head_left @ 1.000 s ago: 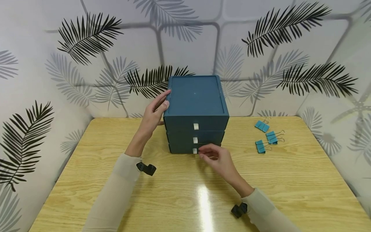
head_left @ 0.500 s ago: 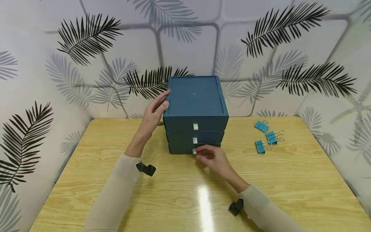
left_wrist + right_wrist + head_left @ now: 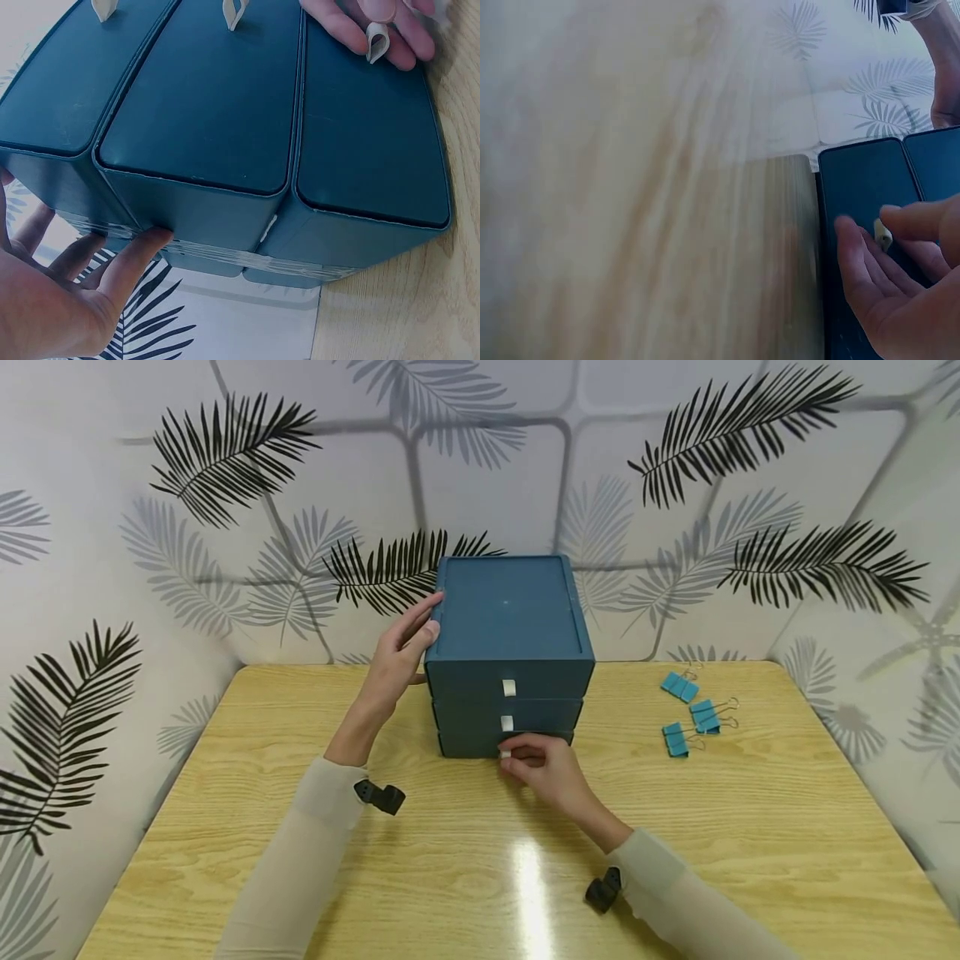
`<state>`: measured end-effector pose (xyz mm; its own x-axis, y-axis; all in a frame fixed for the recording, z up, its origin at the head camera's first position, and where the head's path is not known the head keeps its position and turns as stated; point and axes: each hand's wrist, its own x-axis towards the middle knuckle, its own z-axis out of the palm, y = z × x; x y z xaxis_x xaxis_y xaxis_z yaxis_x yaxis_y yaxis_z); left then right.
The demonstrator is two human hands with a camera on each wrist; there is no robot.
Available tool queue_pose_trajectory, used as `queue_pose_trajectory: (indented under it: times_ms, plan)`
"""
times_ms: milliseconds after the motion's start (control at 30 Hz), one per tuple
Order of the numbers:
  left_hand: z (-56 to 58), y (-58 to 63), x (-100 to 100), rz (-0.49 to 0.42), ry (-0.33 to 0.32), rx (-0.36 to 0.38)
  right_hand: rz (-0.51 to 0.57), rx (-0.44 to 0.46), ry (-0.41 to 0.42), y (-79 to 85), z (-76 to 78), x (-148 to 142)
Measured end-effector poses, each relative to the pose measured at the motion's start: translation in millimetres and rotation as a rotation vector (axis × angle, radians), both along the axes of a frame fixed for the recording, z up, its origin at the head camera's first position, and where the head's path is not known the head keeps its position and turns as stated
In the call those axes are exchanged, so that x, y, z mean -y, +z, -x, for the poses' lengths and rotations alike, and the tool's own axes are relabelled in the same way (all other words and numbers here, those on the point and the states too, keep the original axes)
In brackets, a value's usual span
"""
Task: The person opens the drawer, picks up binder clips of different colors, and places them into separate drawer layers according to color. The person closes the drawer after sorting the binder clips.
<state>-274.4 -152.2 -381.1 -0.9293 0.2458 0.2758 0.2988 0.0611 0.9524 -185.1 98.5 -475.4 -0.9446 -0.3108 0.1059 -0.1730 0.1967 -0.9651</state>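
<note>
A dark blue three-drawer box [image 3: 506, 610] stands on the table with every drawer pushed in. My left hand [image 3: 388, 668] rests on its left side, fingertips at the top edge; the left wrist view shows the left fingers [image 3: 131, 270] extended against the side wall. At the bottom drawer, my right hand [image 3: 551, 768] has its thumb and fingers around the small white pull tab [image 3: 377, 43]. In the right wrist view a gap shows between the thumb and the pull tab [image 3: 883, 236]. Two more white tabs mark the upper [image 3: 509, 687] and middle [image 3: 507, 723] drawers.
Three blue binder clips, one farther back [image 3: 679, 686], one in the middle [image 3: 705, 717] and one nearest [image 3: 675, 740], lie right of the box. The wooden table [image 3: 450, 877] meets leaf-patterned walls [image 3: 495, 485] at the back and sides.
My right hand has moved slightly left, bringing its thumb and fingers from beside the bottom drawer's tab to around it. The left hand, box and clips have stayed put.
</note>
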Motion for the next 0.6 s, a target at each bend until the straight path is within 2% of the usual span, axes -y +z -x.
queue_pose_trajectory:
  times_ms: [100,267,600]
  plan:
    - [0.5,-0.8,0,0.002,0.001,-0.005,0.005,-0.008,-0.025,-1.3,0.9,1]
    - [-0.2,-0.4,-1,-0.002,-0.01,-0.003,0.017,0.002,-0.055,-14.9,6.3,0]
    - [0.5,-1.2,0,0.0,-0.007,-0.012,-0.007,-0.002,-0.046,-14.1,1.8,-1]
